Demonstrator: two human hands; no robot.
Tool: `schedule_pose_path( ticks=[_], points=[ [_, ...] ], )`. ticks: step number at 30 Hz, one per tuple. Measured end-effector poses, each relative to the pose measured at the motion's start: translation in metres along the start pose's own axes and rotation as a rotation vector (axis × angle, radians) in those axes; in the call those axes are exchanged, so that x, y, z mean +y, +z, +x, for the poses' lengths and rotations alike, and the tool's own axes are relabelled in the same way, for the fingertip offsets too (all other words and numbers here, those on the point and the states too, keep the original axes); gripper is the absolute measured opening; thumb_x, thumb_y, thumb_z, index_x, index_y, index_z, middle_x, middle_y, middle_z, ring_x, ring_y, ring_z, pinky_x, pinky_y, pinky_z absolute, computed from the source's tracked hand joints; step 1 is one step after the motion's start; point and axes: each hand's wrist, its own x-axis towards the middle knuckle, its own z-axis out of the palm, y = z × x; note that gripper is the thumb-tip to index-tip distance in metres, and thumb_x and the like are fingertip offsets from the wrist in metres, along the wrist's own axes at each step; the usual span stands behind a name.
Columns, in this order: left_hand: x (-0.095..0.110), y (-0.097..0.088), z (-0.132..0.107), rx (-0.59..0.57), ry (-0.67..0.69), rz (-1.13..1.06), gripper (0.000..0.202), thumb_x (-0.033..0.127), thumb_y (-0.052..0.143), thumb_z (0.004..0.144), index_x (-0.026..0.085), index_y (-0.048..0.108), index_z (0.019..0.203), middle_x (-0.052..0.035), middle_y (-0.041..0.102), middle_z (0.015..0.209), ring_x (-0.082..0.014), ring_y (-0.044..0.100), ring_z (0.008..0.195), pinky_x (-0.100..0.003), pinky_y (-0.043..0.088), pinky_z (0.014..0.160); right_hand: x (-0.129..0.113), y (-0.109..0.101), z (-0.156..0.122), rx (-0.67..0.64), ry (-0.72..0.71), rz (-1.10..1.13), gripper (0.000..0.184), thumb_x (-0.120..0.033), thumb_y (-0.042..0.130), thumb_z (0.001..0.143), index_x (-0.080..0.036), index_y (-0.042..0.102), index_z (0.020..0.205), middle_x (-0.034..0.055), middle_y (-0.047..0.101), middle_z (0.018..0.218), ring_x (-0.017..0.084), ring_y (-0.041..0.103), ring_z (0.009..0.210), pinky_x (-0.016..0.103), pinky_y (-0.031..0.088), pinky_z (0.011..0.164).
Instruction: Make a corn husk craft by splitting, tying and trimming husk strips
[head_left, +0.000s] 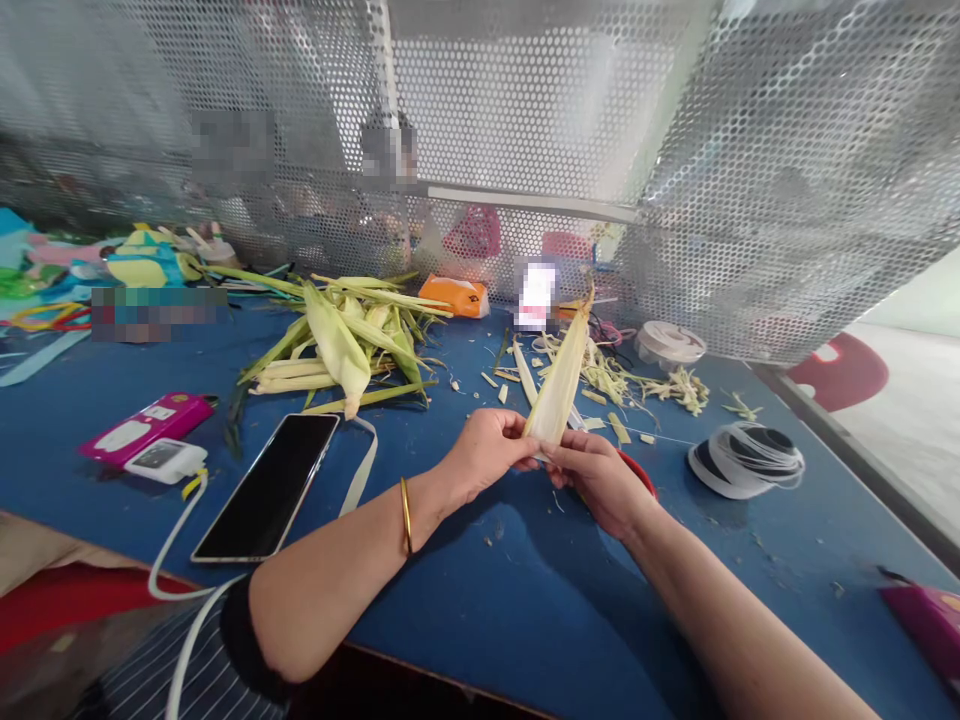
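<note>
Between my two hands a pale corn husk (561, 385) stands upright, its wide end down and its browned tip pointing up and away. The fingers of my left hand (495, 450) pinch the lower left edge. My right hand (600, 475) grips the lower right edge, thumb in front. Behind the right hand shows part of a red curved rim (639, 474); the rest of it is hidden. Cut husk scraps (619, 428) lie just beyond my hands. To the left is a heap of green and pale corn husks (337, 340).
On the blue table (465, 610) lie a smartphone (270, 485), a magenta packet (146, 430) and a white charger with its cable (165, 460). A spool of white cord (742, 460) sits at right. An orange tissue pack (454, 296) stands before the perforated metal screen (517, 110).
</note>
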Motion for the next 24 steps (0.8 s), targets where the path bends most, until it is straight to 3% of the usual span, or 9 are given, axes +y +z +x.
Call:
schedule_pose_path(
  ticks=[13, 17, 20, 24],
  points=[
    [-0.004, -0.006, 0.008, 0.056, 0.025, 0.058, 0.013, 0.01, 0.072, 0.074, 0.012, 0.062, 0.065, 0.0024, 0.061, 0.057, -0.0082, 0.06, 0.051, -0.02, 0.051, 0.055, -0.009, -0.009, -0.003, -0.143, 0.022, 0.054, 0.029, -0.037, 0.084, 0.062, -0.014, 0.067, 0.066, 0.0, 0.057, 0.062, 0.008, 0.05, 0.055, 0.022, 0.042, 0.054],
    [-0.004, -0.005, 0.005, 0.01, 0.006, 0.077, 0.013, 0.006, 0.068, 0.073, 0.013, 0.062, 0.064, 0.0024, 0.062, 0.057, -0.0081, 0.059, 0.052, -0.022, 0.052, 0.059, -0.005, -0.009, 0.0, -0.063, -0.006, 0.016, 0.032, -0.042, 0.082, 0.065, -0.015, 0.068, 0.076, 0.0015, 0.063, 0.067, 0.01, 0.054, 0.058, 0.023, 0.044, 0.058],
    [-0.006, -0.003, 0.004, -0.024, 0.008, 0.096, 0.013, 0.006, 0.068, 0.07, 0.013, 0.061, 0.063, 0.0025, 0.061, 0.058, -0.0088, 0.058, 0.055, -0.023, 0.051, 0.061, 0.0, -0.007, 0.003, 0.02, -0.062, -0.035, 0.034, -0.045, 0.082, 0.063, -0.015, 0.066, 0.073, 0.0, 0.061, 0.063, 0.01, 0.051, 0.055, 0.024, 0.041, 0.056],
    [-0.009, -0.002, 0.005, -0.066, 0.063, 0.033, 0.008, 0.011, 0.066, 0.071, 0.013, 0.064, 0.078, -0.0003, 0.065, 0.073, -0.0108, 0.06, 0.065, -0.023, 0.049, 0.061, 0.003, -0.005, 0.005, 0.023, -0.136, -0.124, 0.034, -0.047, 0.078, 0.065, -0.017, 0.065, 0.071, -0.0013, 0.061, 0.062, 0.01, 0.05, 0.054, 0.025, 0.04, 0.056]
  ],
)
